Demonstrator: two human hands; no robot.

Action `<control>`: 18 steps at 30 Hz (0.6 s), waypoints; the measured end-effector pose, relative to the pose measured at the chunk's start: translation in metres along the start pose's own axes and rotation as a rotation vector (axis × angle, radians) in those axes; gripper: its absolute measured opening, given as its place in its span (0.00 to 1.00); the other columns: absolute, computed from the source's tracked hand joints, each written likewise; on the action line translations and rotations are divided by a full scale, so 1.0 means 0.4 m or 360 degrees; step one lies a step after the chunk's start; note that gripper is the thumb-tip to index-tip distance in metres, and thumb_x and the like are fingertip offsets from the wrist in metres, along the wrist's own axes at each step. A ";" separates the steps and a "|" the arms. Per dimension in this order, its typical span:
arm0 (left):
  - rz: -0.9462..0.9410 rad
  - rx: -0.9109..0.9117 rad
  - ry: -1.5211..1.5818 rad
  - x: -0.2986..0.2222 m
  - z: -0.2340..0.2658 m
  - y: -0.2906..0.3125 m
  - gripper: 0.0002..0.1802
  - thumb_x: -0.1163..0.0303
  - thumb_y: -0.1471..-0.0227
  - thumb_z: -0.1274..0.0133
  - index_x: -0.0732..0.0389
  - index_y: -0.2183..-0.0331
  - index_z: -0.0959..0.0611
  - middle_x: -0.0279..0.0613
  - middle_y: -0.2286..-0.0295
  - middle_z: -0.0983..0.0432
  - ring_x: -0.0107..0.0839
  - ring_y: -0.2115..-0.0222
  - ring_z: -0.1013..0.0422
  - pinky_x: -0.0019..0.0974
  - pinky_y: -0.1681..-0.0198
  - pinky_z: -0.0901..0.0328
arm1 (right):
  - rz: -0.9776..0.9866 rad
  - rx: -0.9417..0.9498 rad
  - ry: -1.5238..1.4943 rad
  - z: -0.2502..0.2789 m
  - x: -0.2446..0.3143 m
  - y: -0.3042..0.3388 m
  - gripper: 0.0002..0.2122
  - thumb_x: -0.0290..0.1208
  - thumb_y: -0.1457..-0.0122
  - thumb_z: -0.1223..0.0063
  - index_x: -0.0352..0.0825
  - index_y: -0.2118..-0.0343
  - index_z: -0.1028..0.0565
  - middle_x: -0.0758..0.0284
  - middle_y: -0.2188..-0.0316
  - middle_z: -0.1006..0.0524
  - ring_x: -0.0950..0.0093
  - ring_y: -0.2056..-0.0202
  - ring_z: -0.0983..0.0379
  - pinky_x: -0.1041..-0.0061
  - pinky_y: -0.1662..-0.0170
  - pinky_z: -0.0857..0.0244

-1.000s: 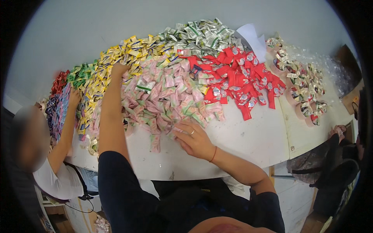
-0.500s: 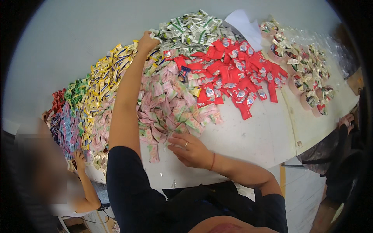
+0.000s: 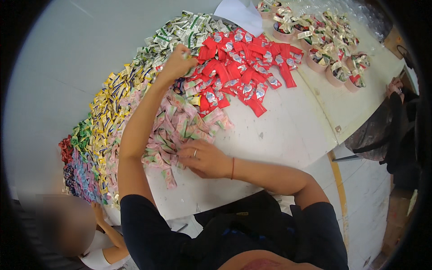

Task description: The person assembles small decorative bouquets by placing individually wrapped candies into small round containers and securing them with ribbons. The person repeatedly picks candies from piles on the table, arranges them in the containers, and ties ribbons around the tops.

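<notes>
My left hand (image 3: 177,64) is over the top of the piles, where white-and-green packets (image 3: 180,30) meet red packets (image 3: 245,56). Its fingers are drawn together, slightly blurred, with a bit of a white-and-green packet (image 3: 185,55) showing at them. Lower down, my right hand (image 3: 204,158), wearing a ring, rests by the near edge of a heap of pink-and-green packets (image 3: 173,119). The right fingers curl inward over the heap's edge, and the palm side is hidden. A dark blue packet (image 3: 179,85) lies between the pink and red heaps.
Yellow packets (image 3: 114,96) and smaller green, red and blue heaps run down the left. Pink tubs (image 3: 318,58) filled with packets and ribbons stand at the right by clear plastic. A white sheet (image 3: 238,15) lies behind the red heap. Co-workers sit left and right.
My left hand has come away from the white-and-green pile's edge toward the red packets. My right hand has shifted nearer the pink heap, its fingers now at the packets. The whole view has turned.
</notes>
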State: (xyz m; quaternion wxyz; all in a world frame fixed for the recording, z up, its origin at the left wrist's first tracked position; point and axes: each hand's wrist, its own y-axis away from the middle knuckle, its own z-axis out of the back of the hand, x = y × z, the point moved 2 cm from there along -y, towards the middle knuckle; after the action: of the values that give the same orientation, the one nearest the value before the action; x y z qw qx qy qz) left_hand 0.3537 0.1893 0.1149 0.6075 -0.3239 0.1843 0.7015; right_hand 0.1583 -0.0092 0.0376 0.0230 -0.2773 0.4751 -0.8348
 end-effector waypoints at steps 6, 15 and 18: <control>-0.0163 -0.0051 -0.0472 -0.007 -0.090 0.034 0.23 0.52 0.63 0.33 0.62 0.75 0.20 0.37 0.78 0.25 0.32 0.76 0.28 0.41 0.69 0.33 | -0.0080 -0.0043 0.0165 0.034 -0.056 -0.029 0.17 0.28 0.56 0.37 0.38 0.60 0.25 0.69 0.58 0.25 0.66 0.54 0.30 0.63 0.50 0.38; 0.0534 0.0197 0.2167 -0.047 0.189 0.590 0.14 0.65 0.52 0.44 0.62 0.63 0.20 0.34 0.79 0.27 0.23 0.86 0.38 0.27 0.82 0.41 | -0.0019 0.0480 0.0180 -0.048 0.076 -0.018 0.34 0.55 0.55 0.36 0.43 0.45 0.29 0.59 0.41 0.37 0.57 0.36 0.51 0.44 0.37 0.62; 0.0580 -0.0544 0.2321 -0.038 0.155 0.879 0.11 0.65 0.48 0.47 0.63 0.67 0.23 0.36 0.77 0.28 0.23 0.86 0.38 0.27 0.83 0.43 | 0.0177 0.0892 0.0239 -0.158 0.092 0.011 0.31 0.53 0.49 0.42 0.47 0.42 0.32 0.63 0.36 0.42 0.55 0.34 0.56 0.42 0.35 0.67</control>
State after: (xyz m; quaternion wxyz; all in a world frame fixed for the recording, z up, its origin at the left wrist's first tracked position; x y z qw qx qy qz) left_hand -0.0015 0.1505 0.1224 0.1487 -0.7582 0.4775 0.4183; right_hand 0.0956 0.0265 0.0254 0.1094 -0.1711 0.2408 -0.9491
